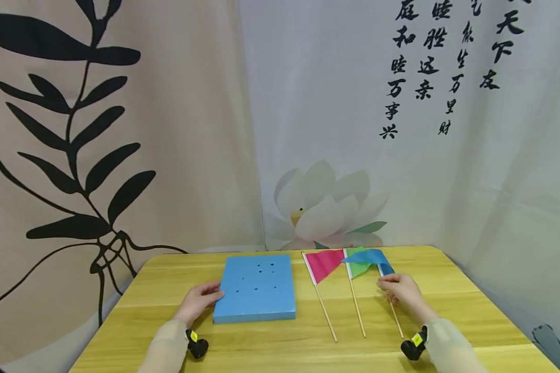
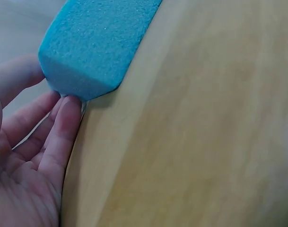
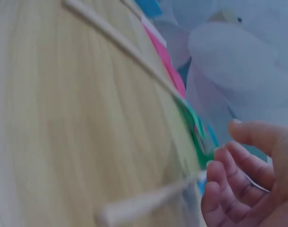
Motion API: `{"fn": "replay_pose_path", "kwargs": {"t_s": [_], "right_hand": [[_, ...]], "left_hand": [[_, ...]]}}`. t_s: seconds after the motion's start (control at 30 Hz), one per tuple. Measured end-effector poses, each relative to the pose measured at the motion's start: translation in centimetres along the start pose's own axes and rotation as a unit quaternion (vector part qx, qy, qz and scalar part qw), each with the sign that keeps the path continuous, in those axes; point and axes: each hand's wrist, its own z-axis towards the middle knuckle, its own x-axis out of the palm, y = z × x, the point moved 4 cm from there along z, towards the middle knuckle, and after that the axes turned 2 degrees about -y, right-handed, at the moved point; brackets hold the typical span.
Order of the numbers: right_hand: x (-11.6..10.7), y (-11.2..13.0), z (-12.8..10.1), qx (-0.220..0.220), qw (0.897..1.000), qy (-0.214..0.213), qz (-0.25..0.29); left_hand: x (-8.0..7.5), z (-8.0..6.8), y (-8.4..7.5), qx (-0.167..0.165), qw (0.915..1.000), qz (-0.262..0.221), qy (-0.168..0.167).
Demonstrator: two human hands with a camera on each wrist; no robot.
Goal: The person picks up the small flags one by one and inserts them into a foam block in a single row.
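A blue foam block with several small holes lies flat on the wooden table. My left hand lies at its left edge, its straight fingers touching the block's near corner. Three small flags on thin sticks lie right of the block: pink, green and blue. My right hand rests over the blue flag's stick. Its loosely curled fingers touch that stick, with the thumb held apart. The pink flag and the green flag lie just beyond.
Printed curtains hang close behind and beside the table. The table's rounded far corners and its left and right edges show in the head view. Bare wood lies in front of the block and between the flag sticks.
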Motion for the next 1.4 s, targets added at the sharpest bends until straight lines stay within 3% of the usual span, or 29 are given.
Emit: {"fn": "replay_pose_path", "kwargs": {"t_s": [0.3, 0.57, 0.8, 1.03, 1.4], "right_hand": [[-2.7, -2.3, 0.4, 0.015, 0.999, -0.012, -0.044], [-2.4, -3.2, 0.2, 0.012, 0.990, 0.004, -0.140], [-2.1, -2.7, 0.4, -0.002, 0.985, 0.031, -0.172], [-1.9, -2.2, 0.2, 0.017, 0.988, 0.052, -0.143], [-2.8, -3.5, -0.2, 0.026, 0.998, 0.023, -0.055]], "left_hand": [[-0.1, 0.3, -1.0, 0.021, 0.9997, 0.009, -0.006], [0.1, 0.0, -0.7, 0.015, 0.9999, 0.002, -0.008], [0.4, -0.5, -0.5, 0.015, 0.9998, -0.012, -0.009], [0.2, -0.6, -0.2, 0.011, 0.9997, -0.005, -0.021], [0.2, -1.0, -0.4, 0.010, 0.9998, 0.010, -0.012]]}}
